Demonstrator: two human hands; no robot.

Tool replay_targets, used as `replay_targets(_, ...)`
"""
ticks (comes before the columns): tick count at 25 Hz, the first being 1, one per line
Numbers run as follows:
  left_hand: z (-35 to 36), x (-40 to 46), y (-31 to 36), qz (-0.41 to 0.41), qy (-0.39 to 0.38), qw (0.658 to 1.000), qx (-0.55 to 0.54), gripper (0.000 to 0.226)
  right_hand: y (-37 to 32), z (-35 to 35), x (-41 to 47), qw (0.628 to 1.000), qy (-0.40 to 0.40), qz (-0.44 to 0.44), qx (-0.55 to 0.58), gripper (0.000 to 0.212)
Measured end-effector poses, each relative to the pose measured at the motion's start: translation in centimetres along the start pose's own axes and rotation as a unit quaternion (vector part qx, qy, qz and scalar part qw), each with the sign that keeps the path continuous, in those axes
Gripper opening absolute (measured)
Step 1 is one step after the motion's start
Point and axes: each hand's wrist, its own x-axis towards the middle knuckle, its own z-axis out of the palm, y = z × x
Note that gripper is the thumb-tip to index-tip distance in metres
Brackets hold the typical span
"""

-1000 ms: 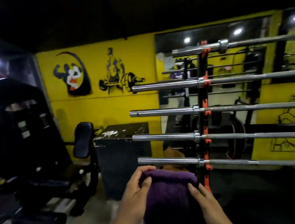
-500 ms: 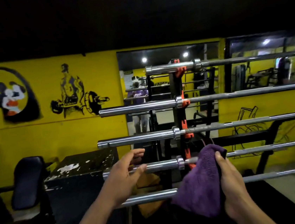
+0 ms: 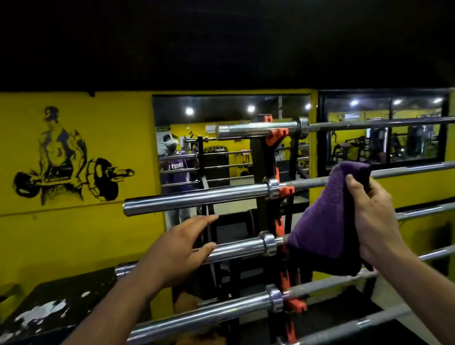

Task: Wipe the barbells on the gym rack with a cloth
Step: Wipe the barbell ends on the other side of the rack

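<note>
Barbells run horizontally across the rack upright point(image 3: 266, 224). Right hand point(image 3: 375, 220) grips the purple cloth point(image 3: 323, 224) right of the upright, nearest the second barbell point(image 3: 195, 199). Left hand point(image 3: 173, 252), fingers extended, rests on the third barbell sleeve point(image 3: 238, 249) left of it.

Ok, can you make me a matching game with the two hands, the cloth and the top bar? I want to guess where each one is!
Things:
1. left hand
2. right hand
3. purple cloth
4. top barbell

Places or states:
A. lies highest on the rack
B. hangs down from a gripping hand
C. fingers stretched out by a chrome sleeve
D. grips the cloth

Pairs: 1-C, 2-D, 3-B, 4-A
</note>
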Motion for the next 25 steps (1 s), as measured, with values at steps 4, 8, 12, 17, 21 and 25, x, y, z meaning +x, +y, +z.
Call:
replay_targets(4, -0.4, 7.6, -2.6, 0.049, -0.017, 0.996, 0.07, 0.068, 0.7, 1.2, 5.7, 0.981, -0.053, -0.129, -0.133, 0.018)
replay_targets(8, 1.0, 16.4, -4.5, 0.059, -0.027, 0.993, 0.101, 0.066, 4.6, 4.7, 11.0, 0.914, -0.089, -0.226, -0.324, 0.025)
replay_targets(12, 4.8, 20.9, -6.4, 0.08, -0.104, 0.976, 0.173, 0.079, 13.3, 9.0, 14.3, 0.846, -0.152, -0.254, -0.444, 0.027)
replay_targets(17, 7.0, 21.5, -7.7, 0.078, -0.07, 0.969, 0.223, 0.072, 14.9, 10.7, 19.1, 0.819, -0.138, -0.224, -0.51, 0.015)
replay_targets(21, 6.7, 21.5, -7.6, 0.085, -0.07, 0.969, 0.223, 0.072, 12.5, 12.0, 23.0, 0.777, -0.202, -0.133, -0.58, 0.035)
replay_targets(25, 7.0, 21.5, -8.2, 0.081, -0.08, 0.969, 0.218, 0.082, 12.9, 10.7, 19.0, 0.741, -0.225, -0.216, -0.595, 0.05)
